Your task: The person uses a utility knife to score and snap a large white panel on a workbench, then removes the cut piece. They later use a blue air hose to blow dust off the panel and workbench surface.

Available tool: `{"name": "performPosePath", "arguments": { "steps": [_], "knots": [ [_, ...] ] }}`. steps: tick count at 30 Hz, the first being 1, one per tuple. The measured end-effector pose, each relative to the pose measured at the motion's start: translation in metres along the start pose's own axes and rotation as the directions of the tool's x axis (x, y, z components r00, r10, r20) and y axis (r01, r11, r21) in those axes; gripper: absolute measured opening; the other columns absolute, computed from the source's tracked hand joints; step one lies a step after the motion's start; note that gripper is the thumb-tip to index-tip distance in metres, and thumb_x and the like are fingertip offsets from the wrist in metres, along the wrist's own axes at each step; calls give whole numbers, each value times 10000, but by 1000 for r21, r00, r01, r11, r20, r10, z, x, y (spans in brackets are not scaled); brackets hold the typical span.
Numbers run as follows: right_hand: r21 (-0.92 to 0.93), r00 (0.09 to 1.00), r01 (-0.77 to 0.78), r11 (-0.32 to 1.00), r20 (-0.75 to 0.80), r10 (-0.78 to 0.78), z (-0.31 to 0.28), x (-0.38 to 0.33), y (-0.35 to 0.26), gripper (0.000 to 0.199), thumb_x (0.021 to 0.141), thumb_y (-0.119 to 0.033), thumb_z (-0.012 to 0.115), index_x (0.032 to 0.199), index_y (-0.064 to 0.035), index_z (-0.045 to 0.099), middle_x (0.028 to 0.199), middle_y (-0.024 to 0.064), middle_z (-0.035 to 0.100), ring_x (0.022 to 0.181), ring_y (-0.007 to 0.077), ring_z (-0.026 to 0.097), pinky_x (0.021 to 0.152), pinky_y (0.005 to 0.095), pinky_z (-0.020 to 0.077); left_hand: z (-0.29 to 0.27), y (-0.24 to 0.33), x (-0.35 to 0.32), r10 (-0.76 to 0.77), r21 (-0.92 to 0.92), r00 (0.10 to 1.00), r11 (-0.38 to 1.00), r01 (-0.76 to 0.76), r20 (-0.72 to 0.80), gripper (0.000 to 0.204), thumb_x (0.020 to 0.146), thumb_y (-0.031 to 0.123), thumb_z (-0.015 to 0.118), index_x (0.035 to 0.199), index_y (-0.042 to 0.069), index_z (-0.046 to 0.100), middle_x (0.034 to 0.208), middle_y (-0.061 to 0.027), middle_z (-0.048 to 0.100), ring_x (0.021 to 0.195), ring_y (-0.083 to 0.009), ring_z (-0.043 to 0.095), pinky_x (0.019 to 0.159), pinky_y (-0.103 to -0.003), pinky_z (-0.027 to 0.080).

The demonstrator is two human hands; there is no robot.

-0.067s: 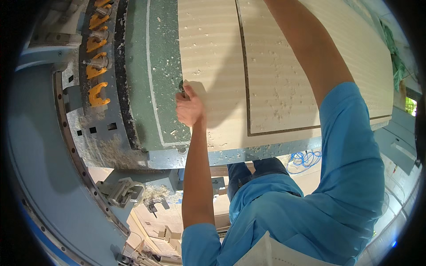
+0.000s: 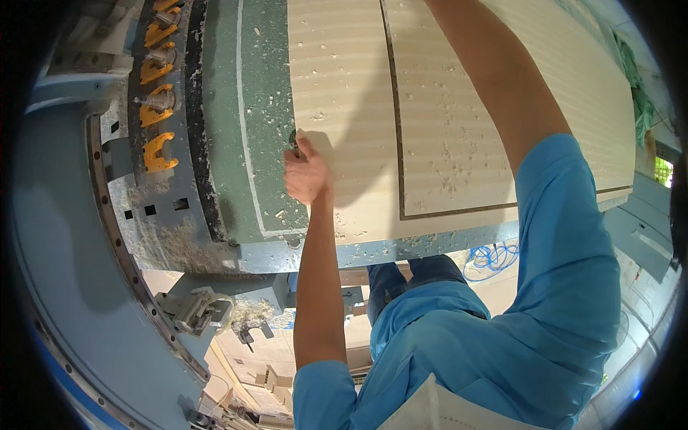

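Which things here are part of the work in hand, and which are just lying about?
In hand:
left hand, gripping the panel's left edge
pale panel
green bed under it

Lying about:
orange clips
wood chips
blue cable

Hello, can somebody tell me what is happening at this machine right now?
A person in a blue shirt leans over a large machine bed. The left hand grips the left edge of a pale flat panel that lies on the green bed surface. The right arm stretches across a second cut panel; its hand is out of view. Wood chips are scattered around, and orange tool holders line the left side.
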State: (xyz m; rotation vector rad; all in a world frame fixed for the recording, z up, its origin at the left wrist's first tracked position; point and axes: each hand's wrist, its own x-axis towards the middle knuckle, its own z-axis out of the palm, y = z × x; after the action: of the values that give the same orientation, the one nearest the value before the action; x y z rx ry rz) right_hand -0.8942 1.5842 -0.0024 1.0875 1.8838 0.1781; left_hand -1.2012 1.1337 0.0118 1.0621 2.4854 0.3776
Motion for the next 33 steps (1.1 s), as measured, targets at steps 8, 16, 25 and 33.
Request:
{"name": "performPosePath", "arguments": {
  "steps": [8, 16, 25, 33],
  "knots": [
    [23, 996, 22, 1000, -92, -19, 14, -11, -13, 151, 639, -140, 781, 771, -69, 764, 813, 133, 731, 723, 290, 698, 642, 397, 564, -6, 8, -2, -69, 23, 996, 997, 68, 65, 745, 909, 724, 365, 938, 39, 658, 921, -207, 698, 903, -422, 653, 785, -529, 481],
    [203, 959, -71, 977, -255, 122, 16, -52, -50, 148, 700, -159, 737, 726, -13, 738, 780, 177, 712, 693, 314, 703, 623, 408, 569, -3, 9, 1, -11, 39, 1000, 999, 11, 5, 683, 921, 686, 403, 920, 54, 662, 863, -199, 708, 836, -410, 677, 720, -515, 507],
    [637, 919, -145, 757, -196, 342, -6, -150, -109, 103, 650, 51, 669, 734, 79, 720, 796, 254, 692, 776, 385, 713, 643, 451, 576, 0, 6, 0, 20, -6, 999, 1000, -20, -27, 688, 920, 687, 393, 935, 56, 666, 867, -199, 711, 836, -404, 679, 735, -512, 512],
    [353, 993, -30, 935, -96, 68, 7, -158, -116, 157, 749, -16, 636, 854, 59, 725, 750, 215, 688, 676, 320, 707, 572, 414, 566, 0, 4, -1, 41, -26, 999, 999, -42, -32, 680, 917, 681, 403, 924, 55, 667, 850, -195, 710, 827, -396, 682, 728, -514, 515]
  ]
}}
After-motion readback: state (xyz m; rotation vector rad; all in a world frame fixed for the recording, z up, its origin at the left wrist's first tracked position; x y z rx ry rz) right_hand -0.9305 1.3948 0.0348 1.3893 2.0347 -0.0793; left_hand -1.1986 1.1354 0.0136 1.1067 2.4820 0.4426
